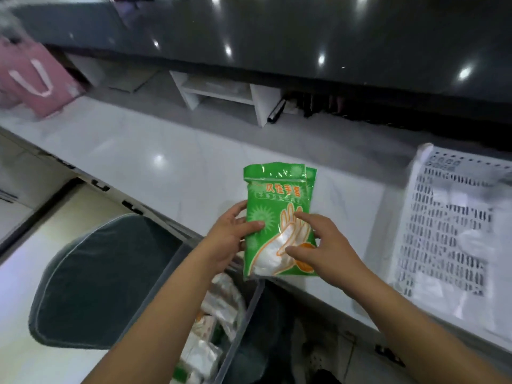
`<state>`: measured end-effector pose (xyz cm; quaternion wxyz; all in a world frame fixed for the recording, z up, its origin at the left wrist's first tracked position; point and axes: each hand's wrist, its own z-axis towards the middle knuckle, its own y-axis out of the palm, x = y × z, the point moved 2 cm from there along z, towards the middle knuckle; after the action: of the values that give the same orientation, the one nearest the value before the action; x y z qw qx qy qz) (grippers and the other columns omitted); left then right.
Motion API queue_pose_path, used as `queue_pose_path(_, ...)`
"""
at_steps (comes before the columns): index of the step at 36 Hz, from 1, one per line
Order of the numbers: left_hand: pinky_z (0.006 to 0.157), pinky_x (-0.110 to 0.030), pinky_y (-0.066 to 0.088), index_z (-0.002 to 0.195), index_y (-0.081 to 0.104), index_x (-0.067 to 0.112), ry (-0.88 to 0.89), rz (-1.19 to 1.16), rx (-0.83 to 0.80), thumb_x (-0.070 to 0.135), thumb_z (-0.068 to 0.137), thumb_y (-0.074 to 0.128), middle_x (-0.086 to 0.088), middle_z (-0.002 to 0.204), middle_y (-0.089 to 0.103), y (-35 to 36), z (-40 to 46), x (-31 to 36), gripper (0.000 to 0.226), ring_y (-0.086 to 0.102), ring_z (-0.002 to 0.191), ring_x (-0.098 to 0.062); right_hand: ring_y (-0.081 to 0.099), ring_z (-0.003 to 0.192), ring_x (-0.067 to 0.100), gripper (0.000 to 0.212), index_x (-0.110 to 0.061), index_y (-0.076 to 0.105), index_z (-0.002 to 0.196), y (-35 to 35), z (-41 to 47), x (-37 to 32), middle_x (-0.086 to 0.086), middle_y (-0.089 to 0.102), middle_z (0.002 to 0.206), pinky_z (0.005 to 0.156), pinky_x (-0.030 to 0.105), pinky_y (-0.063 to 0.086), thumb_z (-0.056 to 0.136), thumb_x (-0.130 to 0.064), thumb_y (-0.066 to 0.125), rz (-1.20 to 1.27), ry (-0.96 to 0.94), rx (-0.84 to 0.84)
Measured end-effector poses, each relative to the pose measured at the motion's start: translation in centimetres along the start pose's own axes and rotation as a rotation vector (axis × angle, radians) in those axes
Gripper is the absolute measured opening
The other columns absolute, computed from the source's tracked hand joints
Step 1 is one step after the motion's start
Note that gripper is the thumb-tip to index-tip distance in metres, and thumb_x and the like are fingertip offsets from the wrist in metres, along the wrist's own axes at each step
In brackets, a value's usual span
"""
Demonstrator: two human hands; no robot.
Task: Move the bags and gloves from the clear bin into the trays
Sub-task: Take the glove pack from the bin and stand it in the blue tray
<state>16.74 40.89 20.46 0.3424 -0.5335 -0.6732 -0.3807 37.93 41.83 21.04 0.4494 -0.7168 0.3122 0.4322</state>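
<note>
A green packet of disposable gloves [273, 206], with a second green packet just behind it, is held up over the white counter's front edge. My left hand [230, 236] grips its left side, thumb on the front. My right hand [324, 245] pinches its lower right part with thumb and fingers. Below my arms stands the clear bin [250, 306] with several white and green packets [219, 314] inside. A white perforated tray [415, 217] lies on the counter to the right, with clear plastic bags [465, 245] in it.
A white marble-look counter [155, 162] runs across the view. A pink gift bag [36, 79] stands at the far left. White shelf dividers [221, 92] sit under a dark upper counter [277, 31]. A dark grey mat [105, 278] lies on the floor at the left.
</note>
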Motion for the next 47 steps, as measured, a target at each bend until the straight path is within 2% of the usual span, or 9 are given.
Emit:
queue_pose_path(5,0.068,-0.035,0.058,0.129,0.058,0.027,0.016,0.172,0.006,0.004,0.090,0.065,-0.007,0.104,0.077,0.0,5.4,2.3,0.046,0.074,0.089,-0.024,0.045,0.117,0.006,0.072,-0.033,0.048,0.141,1.0,3.9,0.5,-0.004,0.040,0.142,0.092,0.021,0.032,0.076,-0.028,0.079,-0.062,-0.001,0.080)
queue_pose_path(10,0.078,-0.037,0.059,0.141,0.049,0.023,0.005,0.573,0.060,0.004,0.090,0.063,-0.008,0.103,0.071,-0.7,8.9,1.2,0.057,0.070,0.087,-0.024,0.044,0.131,0.030,0.075,-0.029,0.041,0.147,3.2,6.4,2.5,0.008,0.034,0.152,0.105,0.033,0.038,0.080,-0.034,0.073,-0.325,0.107,-0.009)
queue_pose_path(15,0.089,-0.034,0.049,0.144,0.046,0.024,0.142,0.998,0.043,0.027,0.086,0.066,-0.009,0.134,0.057,-2.1,10.3,0.1,0.062,0.061,0.109,-0.024,0.033,0.139,0.032,0.076,-0.034,0.029,0.152,4.8,6.2,4.0,0.005,0.025,0.160,0.109,0.044,0.036,0.084,-0.045,0.061,-0.531,0.137,-0.028)
queue_pose_path(19,0.090,-0.038,0.054,0.142,0.048,0.030,0.088,0.817,-0.011,0.025,0.086,0.068,-0.005,0.127,0.061,-3.0,11.0,-0.5,0.059,0.063,0.106,-0.021,0.034,0.140,0.029,0.073,-0.039,0.024,0.152,4.4,6.2,4.4,0.001,0.024,0.162,0.109,0.047,0.037,0.087,-0.049,0.056,-0.635,0.121,-0.024)
queue_pose_path(25,0.048,-0.022,0.052,0.145,0.045,0.026,-0.049,0.539,-0.038,0.020,0.092,0.066,-0.001,0.107,0.068,-3.1,12.5,0.2,0.057,0.071,0.079,-0.014,0.018,0.149,0.027,0.067,-0.039,0.031,0.149,4.4,6.9,3.6,0.001,0.019,0.164,0.116,0.049,0.023,0.086,-0.046,0.051,-0.707,0.136,0.006)
queue_pose_path(29,0.047,-0.028,0.055,0.149,0.037,0.027,-0.150,0.447,-0.030,0.023,0.090,0.070,-0.013,0.124,0.064,-3.9,14.1,1.0,0.067,0.072,0.077,-0.024,0.009,0.151,0.025,0.065,-0.035,0.033,0.150,4.8,8.4,2.1,0.002,0.014,0.165,0.118,0.050,0.014,0.089,-0.053,0.048,-0.785,0.069,0.068)
queue_pose_path(34,0.052,-0.034,0.057,0.139,0.050,0.015,-0.203,0.391,-0.088,0.022,0.094,0.063,-0.010,0.095,0.067,-4.5,15.0,1.5,0.047,0.068,0.059,-0.020,-0.013,0.151,0.029,0.088,-0.043,-0.002,0.155,6.9,10.6,1.0,-0.005,-0.015,0.165,0.116,0.062,0.001,0.085,-0.072,0.043,-0.875,0.100,-0.055)
queue_pose_path(38,0.070,-0.049,0.062,0.108,0.064,0.014,-0.233,0.338,-0.121,0.024,0.099,0.053,-0.002,0.078,0.059,-5.1,15.3,1.4,0.017,0.064,0.059,-0.020,-0.007,0.152,0.030,0.086,-0.046,0.001,0.154,7.8,12.6,1.2,-0.004,-0.006,0.166,0.117,0.063,0.004,0.084,-0.076,0.041,-0.891,0.148,-0.094)
queue_pose_path(47,0.062,-0.036,0.059,0.103,0.070,0.016,-0.272,0.365,-0.113,0.031,0.089,0.068,-0.005,0.098,0.072,-5.2,15.9,0.9,0.021,0.068,0.071,-0.020,-0.009,0.152,0.027,0.084,-0.049,0.000,0.153,8.3,13.1,3.6,-0.006,-0.006,0.166,0.120,0.058,0.004,0.083,-0.079,0.035,-0.892,0.100,-0.048)
